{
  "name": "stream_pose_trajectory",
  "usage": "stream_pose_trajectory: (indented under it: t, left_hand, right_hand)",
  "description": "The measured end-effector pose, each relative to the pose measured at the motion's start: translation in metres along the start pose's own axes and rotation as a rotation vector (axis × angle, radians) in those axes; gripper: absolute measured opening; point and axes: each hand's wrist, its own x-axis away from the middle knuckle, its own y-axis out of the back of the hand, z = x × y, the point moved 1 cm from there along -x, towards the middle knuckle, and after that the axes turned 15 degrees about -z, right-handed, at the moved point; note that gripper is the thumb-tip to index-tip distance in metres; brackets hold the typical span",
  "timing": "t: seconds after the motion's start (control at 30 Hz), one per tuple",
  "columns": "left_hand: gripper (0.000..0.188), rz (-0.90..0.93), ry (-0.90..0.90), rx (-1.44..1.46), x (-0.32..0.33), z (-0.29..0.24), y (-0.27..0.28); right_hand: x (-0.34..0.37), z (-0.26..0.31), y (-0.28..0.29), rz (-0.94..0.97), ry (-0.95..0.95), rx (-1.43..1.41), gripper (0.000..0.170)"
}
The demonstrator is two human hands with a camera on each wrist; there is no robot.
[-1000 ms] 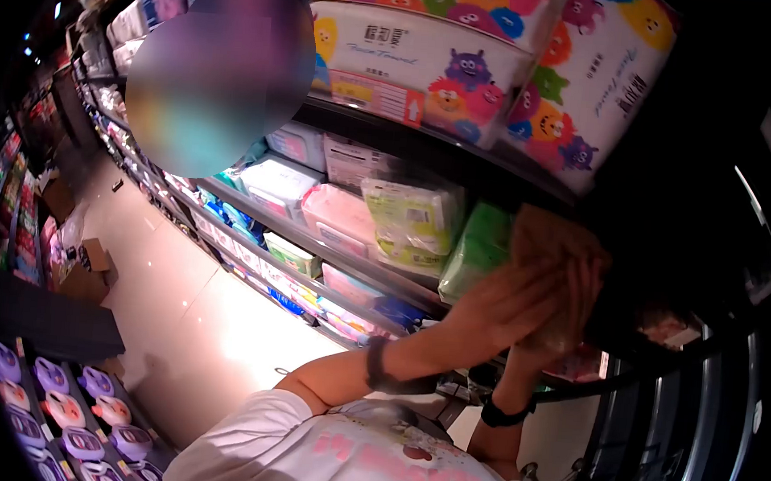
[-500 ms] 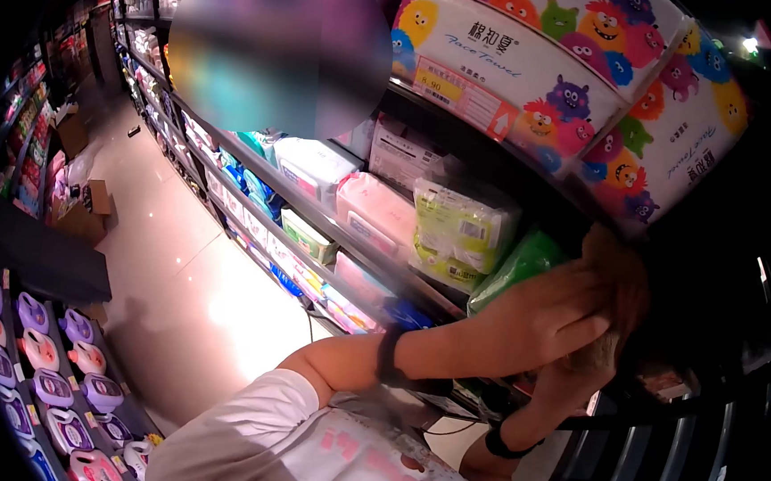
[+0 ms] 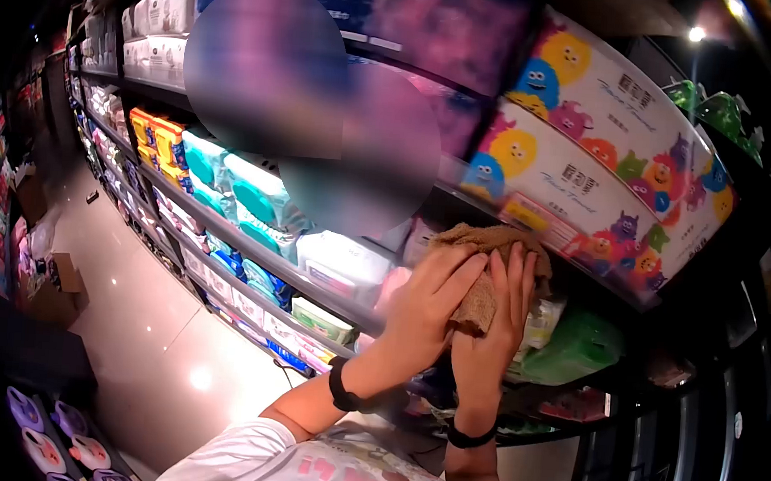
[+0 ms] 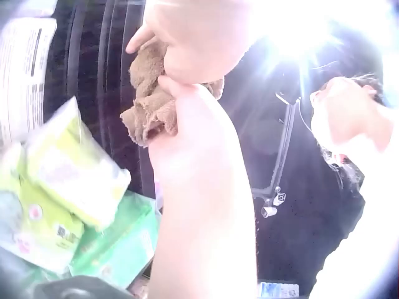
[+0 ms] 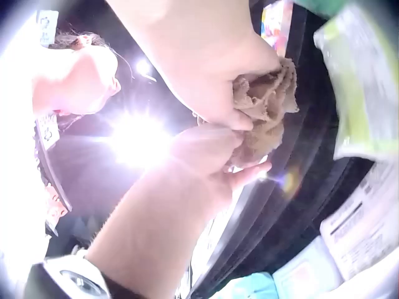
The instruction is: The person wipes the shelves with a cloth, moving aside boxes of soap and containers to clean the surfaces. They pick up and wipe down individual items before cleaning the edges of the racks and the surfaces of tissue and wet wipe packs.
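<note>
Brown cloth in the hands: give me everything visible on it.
The brown cloth looks soft and nubby, like terry towelling, plain in color, with no label or print visible. It is bunched, not laid flat, with crumpled folds and loose edges sticking out past the fingers. The left hand and right hand both hold it, covering much of it. In the head view it appears just below the cartoon-print packs; whether it touches the shelf, I can't tell.
</note>
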Motion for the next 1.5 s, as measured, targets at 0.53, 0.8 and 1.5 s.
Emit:
stream_pose_trajectory:
  t: [0.53,0.8,1.5]
  left_hand:
    - [0.042,0.015,-0.082,0.071,-0.049,0.088,0.112]
    - [0.061,0.08,-0.217,-0.262,-0.089,0.115,0.153]
    - [0.061,0.149,-0.239,-0.262,-0.112,0.106,0.093]
  right_hand:
    - [-0.001,0.078,-0.137,-0.147,-0.005,-0.042,0.052]
    - [-0.021,0.109,-0.178,-0.009,0.05,-0.228,0.053]
    - [-0.048,0.085,-0.132,0.015,0.009,0.036,0.051]
